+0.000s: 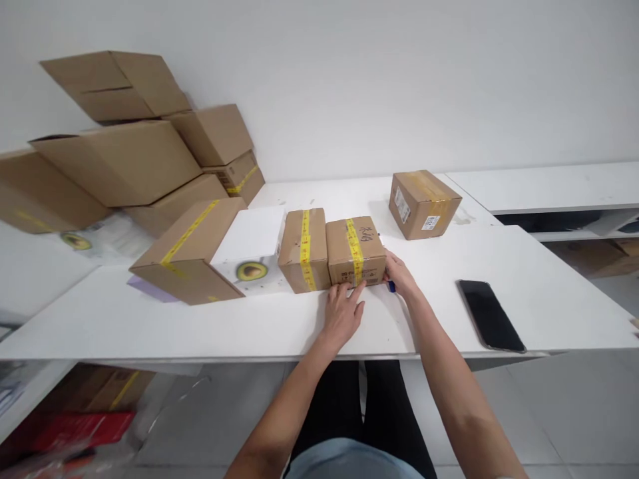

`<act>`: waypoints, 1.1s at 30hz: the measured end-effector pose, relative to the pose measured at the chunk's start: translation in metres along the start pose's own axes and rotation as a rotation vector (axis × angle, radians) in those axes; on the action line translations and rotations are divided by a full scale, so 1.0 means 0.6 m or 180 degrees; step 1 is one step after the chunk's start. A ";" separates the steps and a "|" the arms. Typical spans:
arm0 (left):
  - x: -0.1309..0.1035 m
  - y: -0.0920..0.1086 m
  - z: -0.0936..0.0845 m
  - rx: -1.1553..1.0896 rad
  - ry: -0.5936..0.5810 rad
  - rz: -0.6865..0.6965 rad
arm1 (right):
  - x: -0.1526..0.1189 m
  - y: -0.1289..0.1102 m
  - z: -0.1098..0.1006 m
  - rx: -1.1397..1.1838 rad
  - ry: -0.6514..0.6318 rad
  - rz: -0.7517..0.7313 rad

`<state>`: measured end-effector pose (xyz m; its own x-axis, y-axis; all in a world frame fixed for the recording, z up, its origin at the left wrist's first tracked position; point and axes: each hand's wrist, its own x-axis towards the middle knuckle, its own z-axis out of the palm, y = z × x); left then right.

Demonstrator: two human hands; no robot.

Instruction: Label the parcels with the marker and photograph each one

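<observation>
The blocky brown cardboard box, banded with glossy yellow tape and marked in dark handwriting, sits on the smooth white table against 1 similar taped carton. The left hand reaches in with fingers spread along its near bottom edge; the right hand curls at its right side beside a small blue object, its exact grip impossible to tell.
</observation>
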<state>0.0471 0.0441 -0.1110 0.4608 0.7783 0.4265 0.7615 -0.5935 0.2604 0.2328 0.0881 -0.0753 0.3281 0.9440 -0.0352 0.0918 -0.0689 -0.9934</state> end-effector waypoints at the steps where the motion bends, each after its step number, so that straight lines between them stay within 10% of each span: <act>1: 0.003 -0.002 0.006 0.0032 -0.0001 -0.0066 | 0.009 0.001 0.000 -0.0073 0.0025 -0.0021; 12: 0.003 -0.009 0.044 -0.0123 0.0526 -0.0037 | 0.123 -0.096 -0.157 -0.1686 0.1822 -0.0542; 15: 0.003 -0.006 0.045 -0.0129 0.0455 0.0089 | 0.168 -0.125 -0.186 -0.2304 0.1658 -0.0260; 24: 0.003 -0.005 0.044 -0.0267 0.0481 0.0054 | 0.242 -0.128 -0.193 -0.2194 0.1640 0.0302; 33: 0.005 -0.007 0.049 -0.0265 0.0564 0.0210 | 0.212 -0.116 -0.170 -0.1965 0.2047 -0.0039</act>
<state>0.0590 0.0548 -0.1363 0.4156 0.6933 0.5887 0.6887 -0.6627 0.2943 0.3639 0.1803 0.0007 0.7708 0.5950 0.2276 0.5280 -0.3969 -0.7508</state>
